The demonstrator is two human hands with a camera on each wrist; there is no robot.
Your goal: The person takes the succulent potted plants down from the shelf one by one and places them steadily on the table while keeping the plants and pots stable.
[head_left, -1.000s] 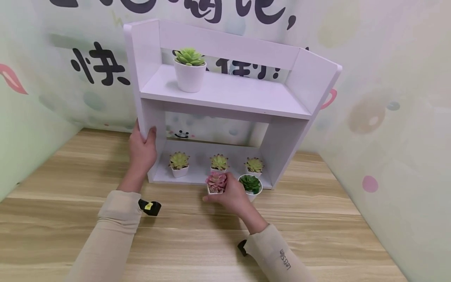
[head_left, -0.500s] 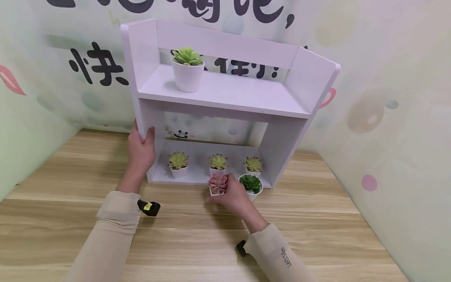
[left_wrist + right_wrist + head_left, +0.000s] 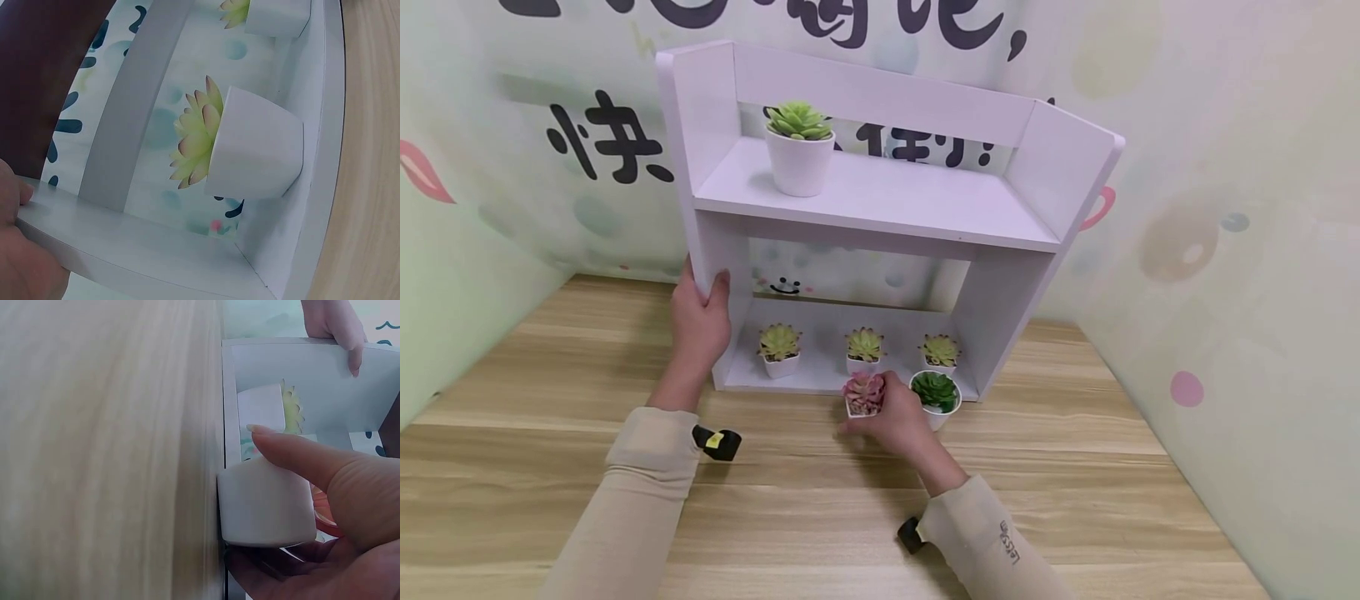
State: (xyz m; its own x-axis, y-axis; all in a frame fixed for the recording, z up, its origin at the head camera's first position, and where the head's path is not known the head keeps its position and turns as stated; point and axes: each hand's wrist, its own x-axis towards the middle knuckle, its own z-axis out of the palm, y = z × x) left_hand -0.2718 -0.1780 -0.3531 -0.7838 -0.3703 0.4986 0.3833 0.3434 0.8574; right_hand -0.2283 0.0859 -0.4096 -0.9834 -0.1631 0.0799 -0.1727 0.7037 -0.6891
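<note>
A white two-tier shelf [image 3: 880, 225] stands on the wooden table. My left hand [image 3: 702, 321] grips its left side panel, thumb on the inner face. With my right hand [image 3: 891, 414] I hold a pink succulent [image 3: 864, 392] in a square white pot [image 3: 267, 503] at the lower board's front edge. Beside that hand, a dark green succulent [image 3: 936, 392] sits in a round white pot. Along the lower board stand three pale green succulents in white pots: a left one [image 3: 780, 343], a middle one [image 3: 865, 345] and a right one [image 3: 940, 352].
On the upper board, toward its left, a bright green succulent [image 3: 801, 146] stands in a larger white pot. Behind the shelf rises a patterned wall [image 3: 1217, 150] with black lettering. Bare wood of the table [image 3: 790, 517] stretches in front.
The right hand and pink succulent shift slightly to the right over the first half second, then barely move. The left hand keeps its grip on the panel.
</note>
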